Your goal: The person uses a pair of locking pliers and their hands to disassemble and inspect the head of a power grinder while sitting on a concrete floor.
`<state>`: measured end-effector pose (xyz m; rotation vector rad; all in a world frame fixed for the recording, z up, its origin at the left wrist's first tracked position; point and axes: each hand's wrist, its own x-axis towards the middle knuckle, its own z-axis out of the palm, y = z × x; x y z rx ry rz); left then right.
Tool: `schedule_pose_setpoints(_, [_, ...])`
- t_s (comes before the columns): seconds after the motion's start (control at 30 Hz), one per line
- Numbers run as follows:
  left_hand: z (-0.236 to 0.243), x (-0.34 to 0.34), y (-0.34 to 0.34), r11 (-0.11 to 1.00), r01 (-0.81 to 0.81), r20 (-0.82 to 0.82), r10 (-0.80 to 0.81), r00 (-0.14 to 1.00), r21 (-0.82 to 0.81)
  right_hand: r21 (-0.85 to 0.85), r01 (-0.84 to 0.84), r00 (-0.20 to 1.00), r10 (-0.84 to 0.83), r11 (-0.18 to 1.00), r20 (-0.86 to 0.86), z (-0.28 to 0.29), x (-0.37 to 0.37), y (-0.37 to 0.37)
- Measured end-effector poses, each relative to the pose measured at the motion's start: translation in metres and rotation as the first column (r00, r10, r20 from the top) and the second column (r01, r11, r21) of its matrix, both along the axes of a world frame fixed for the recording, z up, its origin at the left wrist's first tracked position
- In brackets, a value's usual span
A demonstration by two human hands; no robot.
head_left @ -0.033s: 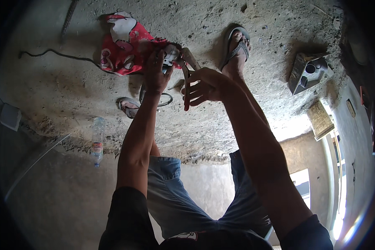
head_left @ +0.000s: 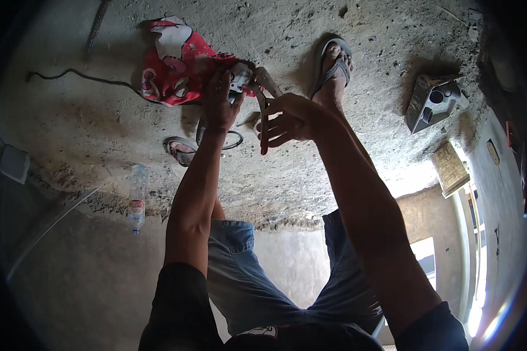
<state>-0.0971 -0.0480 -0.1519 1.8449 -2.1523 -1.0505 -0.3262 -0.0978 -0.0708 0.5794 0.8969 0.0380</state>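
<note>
My left hand (head_left: 221,102) is closed round a silvery metal tool part (head_left: 240,76) lying against red patterned cloth (head_left: 178,67) on the rough floor. At that part's right side sits a long-handled hand tool like pliers (head_left: 263,105), one handle tipped red. My right hand (head_left: 290,117) grips these handles, fingers curled about them. The jaws are too small to make out. A dark looped cord or hose (head_left: 232,144) shows below my left hand.
My sandalled feet (head_left: 332,76) rest on the dusty concrete floor (head_left: 99,128). A metal box with pipe pieces (head_left: 433,102) lies right. A clear plastic bottle (head_left: 137,193), pale block (head_left: 14,164) and black cord (head_left: 70,73) are left. Dark rod (head_left: 96,26) at upper left; wall (head_left: 503,175) at right.
</note>
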Motion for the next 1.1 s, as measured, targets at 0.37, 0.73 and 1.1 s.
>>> schedule_pose_setpoints(0.37, [0.000, 0.001, -0.003, 1.000, -0.010, -0.015, 0.010, 1.000, -0.011, 0.035, 0.072, 0.985, -0.066, 0.997, -0.160, 0.007, 0.022, 0.028])
schedule_pose_setpoints(0.73, [0.003, 0.003, -0.003, 0.996, 0.018, 0.035, -0.021, 0.999, 0.093, -0.080, -0.042, 0.920, 0.007, 0.996, -0.392, 0.020, 0.079, 0.068])
schedule_pose_setpoints(1.1, [-0.003, 0.013, -0.003, 0.995, 0.028, 0.016, -0.030, 0.999, 0.098, -0.167, -0.054, 0.803, -0.057, 0.984, -0.594, 0.016, 0.121, 0.096])
